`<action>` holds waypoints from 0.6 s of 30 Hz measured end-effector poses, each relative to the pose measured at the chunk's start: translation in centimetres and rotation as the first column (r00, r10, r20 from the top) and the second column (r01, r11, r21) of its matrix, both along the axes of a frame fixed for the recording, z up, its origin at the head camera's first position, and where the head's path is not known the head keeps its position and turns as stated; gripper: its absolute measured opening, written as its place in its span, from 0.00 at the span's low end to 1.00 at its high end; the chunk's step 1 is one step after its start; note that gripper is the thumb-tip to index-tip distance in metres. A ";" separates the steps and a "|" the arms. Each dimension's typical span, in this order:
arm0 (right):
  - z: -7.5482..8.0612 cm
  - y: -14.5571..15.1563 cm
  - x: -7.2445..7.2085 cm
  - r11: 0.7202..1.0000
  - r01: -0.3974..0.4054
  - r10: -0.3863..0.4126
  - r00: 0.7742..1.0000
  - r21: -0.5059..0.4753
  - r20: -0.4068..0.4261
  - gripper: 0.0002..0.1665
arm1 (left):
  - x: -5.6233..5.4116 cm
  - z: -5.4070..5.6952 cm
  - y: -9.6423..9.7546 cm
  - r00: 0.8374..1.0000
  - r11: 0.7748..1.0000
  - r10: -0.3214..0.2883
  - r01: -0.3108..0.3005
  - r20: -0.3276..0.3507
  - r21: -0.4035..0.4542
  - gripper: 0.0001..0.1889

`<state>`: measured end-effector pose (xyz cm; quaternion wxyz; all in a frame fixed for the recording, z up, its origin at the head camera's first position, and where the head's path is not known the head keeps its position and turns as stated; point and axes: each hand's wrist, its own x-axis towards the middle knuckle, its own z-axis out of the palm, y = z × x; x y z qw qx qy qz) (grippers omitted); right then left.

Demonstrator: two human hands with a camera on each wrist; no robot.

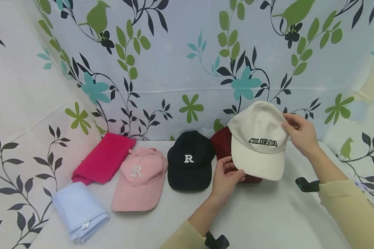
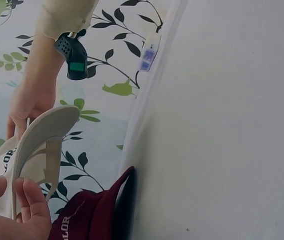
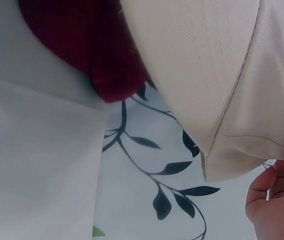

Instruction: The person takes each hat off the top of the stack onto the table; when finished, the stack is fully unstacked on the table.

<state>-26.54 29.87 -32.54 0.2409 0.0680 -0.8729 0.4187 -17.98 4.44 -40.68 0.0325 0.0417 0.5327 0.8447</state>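
A cream baseball cap [image 1: 258,135] with dark COLORADO lettering is held up off the table between both hands. My left hand [image 1: 225,176] pinches the brim at its left corner, thumb on one face and fingers on the other, as the left wrist view also shows. On the far side, my right hand [image 1: 302,133] pinches the edge of the crown between thumb and fingers. Behind the cream cap a dark red cap [image 1: 223,141] sits on the table, mostly hidden in the head view. Its lettering shows partly in the left wrist view.
Left of the red cap are a black cap [image 1: 191,160] with a white R and a pink cap [image 1: 140,180]. Farther left lie a folded crimson cloth [image 1: 104,157] and a folded light blue cloth [image 1: 81,211]. A leaf-patterned curtain [image 1: 174,69] hangs behind the white table [image 1: 261,214].
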 end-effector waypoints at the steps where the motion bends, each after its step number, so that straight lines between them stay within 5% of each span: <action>1: 0.0 0.2 -0.1 1.000 0.007 -0.007 1.000 0.003 0.006 0.22 | 0.0 0.1 0.2 1.000 1.000 -0.001 0.001 0.006 -0.005 0.27; 18: -1.2 3.2 -0.8 0.994 0.107 -0.102 0.988 -0.032 0.114 0.24 | 0.2 0.0 3.5 0.996 0.995 -0.031 0.038 0.081 -0.093 0.25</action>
